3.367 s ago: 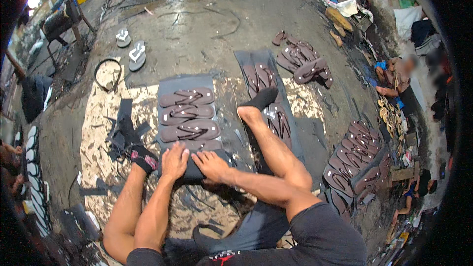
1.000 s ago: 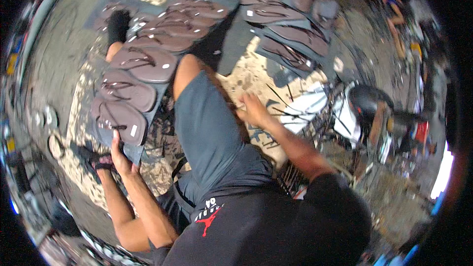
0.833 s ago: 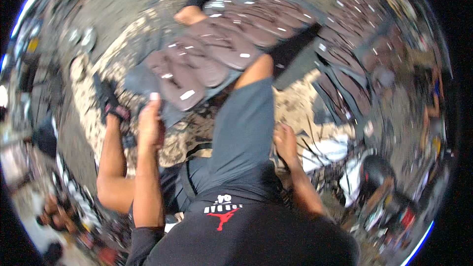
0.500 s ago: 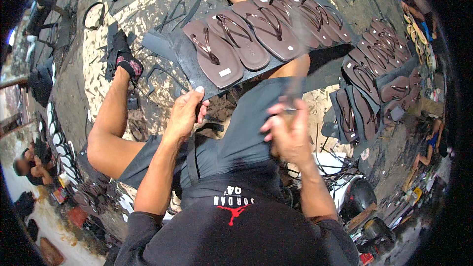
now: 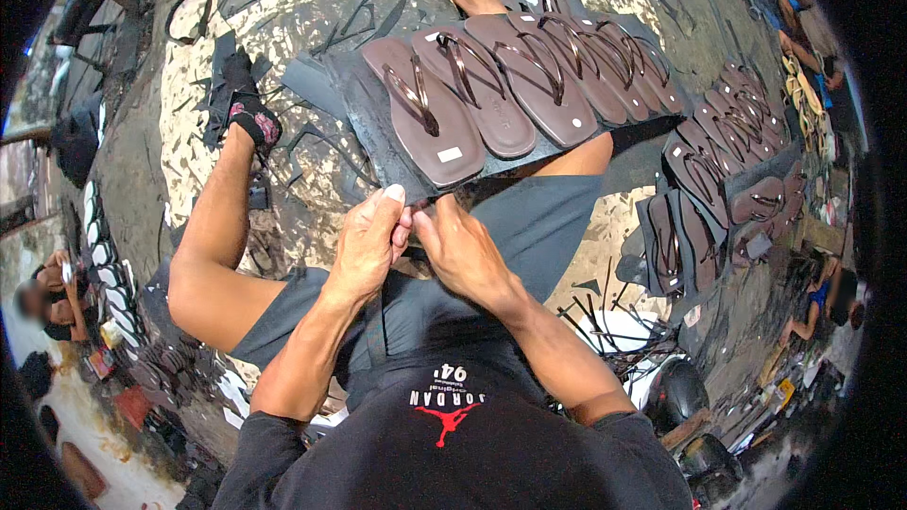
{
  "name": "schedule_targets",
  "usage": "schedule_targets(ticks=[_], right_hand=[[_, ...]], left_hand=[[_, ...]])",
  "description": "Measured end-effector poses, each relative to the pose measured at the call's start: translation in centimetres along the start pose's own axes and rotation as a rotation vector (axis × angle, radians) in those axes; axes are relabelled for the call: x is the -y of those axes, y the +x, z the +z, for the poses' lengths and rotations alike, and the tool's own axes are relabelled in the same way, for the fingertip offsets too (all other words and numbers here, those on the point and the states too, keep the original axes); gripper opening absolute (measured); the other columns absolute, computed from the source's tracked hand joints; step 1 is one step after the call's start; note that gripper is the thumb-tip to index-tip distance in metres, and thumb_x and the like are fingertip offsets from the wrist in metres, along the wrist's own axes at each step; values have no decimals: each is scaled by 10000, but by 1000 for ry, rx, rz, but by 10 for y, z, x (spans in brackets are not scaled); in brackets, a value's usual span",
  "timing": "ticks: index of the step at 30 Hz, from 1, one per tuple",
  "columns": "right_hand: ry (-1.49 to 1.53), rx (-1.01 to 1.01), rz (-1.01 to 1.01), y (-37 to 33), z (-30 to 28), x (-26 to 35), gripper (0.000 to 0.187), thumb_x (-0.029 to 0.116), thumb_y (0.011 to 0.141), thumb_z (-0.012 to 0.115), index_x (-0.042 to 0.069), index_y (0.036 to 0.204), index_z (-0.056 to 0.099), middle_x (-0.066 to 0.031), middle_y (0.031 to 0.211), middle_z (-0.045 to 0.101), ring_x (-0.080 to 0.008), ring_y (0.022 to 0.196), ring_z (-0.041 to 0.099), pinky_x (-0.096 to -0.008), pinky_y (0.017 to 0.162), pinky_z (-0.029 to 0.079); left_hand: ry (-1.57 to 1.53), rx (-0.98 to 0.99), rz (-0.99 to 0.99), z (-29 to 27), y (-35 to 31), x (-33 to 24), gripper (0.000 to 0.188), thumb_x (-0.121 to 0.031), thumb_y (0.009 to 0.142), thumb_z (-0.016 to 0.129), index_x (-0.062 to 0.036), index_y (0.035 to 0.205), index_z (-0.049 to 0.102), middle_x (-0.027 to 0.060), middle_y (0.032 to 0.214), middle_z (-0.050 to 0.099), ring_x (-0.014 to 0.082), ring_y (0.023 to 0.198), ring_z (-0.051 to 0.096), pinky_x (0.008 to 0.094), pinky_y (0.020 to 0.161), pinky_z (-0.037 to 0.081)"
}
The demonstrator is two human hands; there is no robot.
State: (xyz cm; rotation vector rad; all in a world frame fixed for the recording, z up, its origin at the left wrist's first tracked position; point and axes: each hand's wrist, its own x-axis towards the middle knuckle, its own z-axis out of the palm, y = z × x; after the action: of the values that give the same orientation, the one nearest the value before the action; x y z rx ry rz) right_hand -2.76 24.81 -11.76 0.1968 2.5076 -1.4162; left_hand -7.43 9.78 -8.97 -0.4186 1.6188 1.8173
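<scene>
A row of several brown thong sandals (image 5: 439, 118) with glossy dark straps rests on a black rubber-like sheet (image 5: 371, 123) spread across my right leg. Small white stickers mark some of the soles. At the sheet's near left corner my left hand (image 5: 367, 238) is closed, pinching the edge with the thumb on top. Right beside it, my right hand (image 5: 465, 247) is closed against the same near edge, just below the leftmost sandal. Its fingertips point under the sheet, so whatever it grips is hidden.
More brown sandals (image 5: 704, 165) lie on dark sheets to the right. Black offcut strips (image 5: 364, 14) and scraps litter the pale, stained ground cloth (image 5: 288, 0). Thin black strips (image 5: 605, 316) lie near my right elbow. Other people (image 5: 59, 297) sit at the far left and right edges.
My right hand has swung left from above my right thigh to the sheet's edge beside my left hand. The long, blurred, blade-like thing at it before no longer shows. The left hand keeps its pinch.
</scene>
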Motion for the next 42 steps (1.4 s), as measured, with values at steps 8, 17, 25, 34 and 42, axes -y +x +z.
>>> schedule_targets(ticks=[8,17,25,34,42], right_hand=[[-33,25,-231,126,57,-18,334,286,1010,566,-15,871,613,-249,728,626,-395,694,646,-497,630,495],[430,-72,-94,184,76,7,368,347,1033,567,-6,1127,521,-59,662,531,-158,527,570,-343,465,466],[821,189,166,6,-55,23,432,185,1055,583,33,1416,399,20,708,535,-62,556,504,-248,518,456],[208,-79,236,-54,-92,-25,453,252,1044,575,-18,1384,449,-185,871,660,-335,834,681,-424,808,528],[-108,-260,-88,-78,-65,-34,333,220,992,660,-39,1186,582,-229,1006,667,-418,834,695,-447,684,582]], left_hand=[[-19,-8,2,-1,-29,-7,361,-367,1079,508,-104,839,567,-52,638,487,43,536,425,208,486,345],[-5,-246,367,-83,-38,-43,531,-504,1034,449,-17,1195,585,76,879,661,152,682,599,294,620,485],[-601,-44,55,-14,79,15,380,-407,969,675,-96,1182,627,75,1182,656,238,1145,625,479,940,548],[-299,-173,42,22,183,48,638,-369,887,810,-48,1367,537,112,1249,635,229,1031,650,394,934,561],[-533,-62,137,29,105,-24,694,-395,942,750,-30,1454,459,151,1300,631,279,1134,653,441,962,574]])
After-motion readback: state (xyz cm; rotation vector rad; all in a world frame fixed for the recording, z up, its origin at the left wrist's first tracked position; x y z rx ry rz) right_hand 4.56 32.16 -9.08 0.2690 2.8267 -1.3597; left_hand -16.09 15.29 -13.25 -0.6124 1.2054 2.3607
